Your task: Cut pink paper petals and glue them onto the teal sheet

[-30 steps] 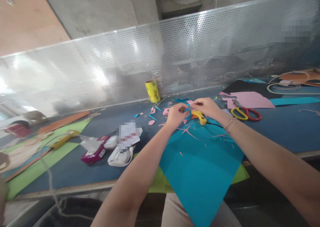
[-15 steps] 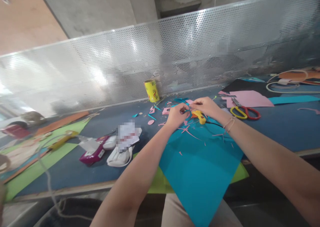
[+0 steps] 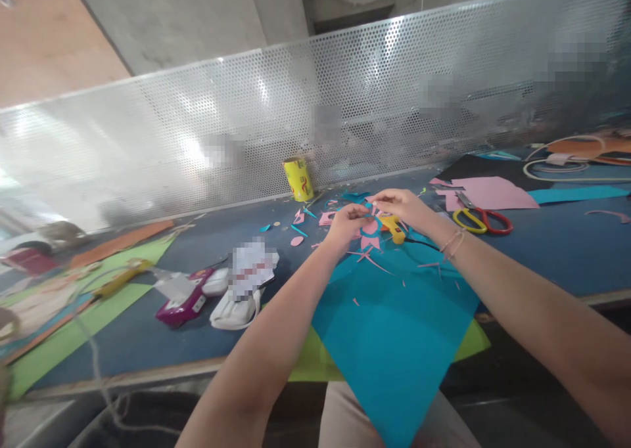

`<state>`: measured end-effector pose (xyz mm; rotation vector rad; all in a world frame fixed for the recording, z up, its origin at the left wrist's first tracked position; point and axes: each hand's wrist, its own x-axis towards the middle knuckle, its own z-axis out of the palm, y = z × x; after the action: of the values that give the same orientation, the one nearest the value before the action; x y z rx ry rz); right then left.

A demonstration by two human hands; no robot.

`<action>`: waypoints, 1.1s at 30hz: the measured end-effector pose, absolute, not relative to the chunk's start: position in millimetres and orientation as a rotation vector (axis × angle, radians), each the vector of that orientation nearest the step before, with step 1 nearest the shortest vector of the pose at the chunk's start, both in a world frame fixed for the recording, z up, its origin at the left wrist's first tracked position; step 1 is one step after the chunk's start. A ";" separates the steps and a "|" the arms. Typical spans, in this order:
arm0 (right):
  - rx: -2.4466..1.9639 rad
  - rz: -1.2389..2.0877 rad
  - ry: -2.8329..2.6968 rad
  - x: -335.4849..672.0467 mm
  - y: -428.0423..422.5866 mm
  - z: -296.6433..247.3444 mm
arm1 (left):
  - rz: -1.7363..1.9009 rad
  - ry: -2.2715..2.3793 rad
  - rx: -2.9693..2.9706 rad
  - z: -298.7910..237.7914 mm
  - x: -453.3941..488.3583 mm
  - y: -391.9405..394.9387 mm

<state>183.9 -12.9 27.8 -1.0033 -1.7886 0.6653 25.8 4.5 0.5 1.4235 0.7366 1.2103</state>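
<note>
My left hand (image 3: 346, 226) and my right hand (image 3: 401, 205) meet over the table, fingers pinched on a small pink and blue cutout piece (image 3: 371, 231), which looks like felt or paper. Fingers cover part of its upper edge. Just right of the cutout, below my right hand, lies a yellow glue gun (image 3: 397, 232) with a black cord. A large blue sheet (image 3: 394, 330) spreads below my hands and hangs over the table's front edge. Thin pink scraps (image 3: 377, 263) lie on it, with a green sheet (image 3: 315, 356) underneath.
Red-and-yellow-handled scissors (image 3: 480, 219) rest by a pink sheet (image 3: 497, 192) on the right. A yellow can (image 3: 298, 180) stands near the perforated metal screen (image 3: 246, 126). Leftward are a purple power strip (image 3: 182, 307), a white pouch (image 3: 231, 313) and another yellow glue gun (image 3: 121, 280).
The cutout between my hands has turned, and its pink and blue face now shows beneath my fingers. My left fingers have straightened somewhat. Things on the table stay put.
</note>
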 end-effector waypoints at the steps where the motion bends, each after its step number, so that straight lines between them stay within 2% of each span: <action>1: -0.994 0.657 -1.808 183.6 -13.4 27.4 | 1.201 0.736 1.419 0.1 26.0 4.5; 14: -1.133 0.648 -1.773 185.1 -13.2 26.7 | 1.246 0.786 1.535 -1.3 25.6 5.6; 33: -1.093 0.774 -1.718 188.0 -9.6 26.6 | 1.176 0.849 1.620 3.7 26.1 4.9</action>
<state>188.0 -9.6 26.6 -1.0930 -1.7181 0.7739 26.1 4.9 3.7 1.6197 0.8488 1.1759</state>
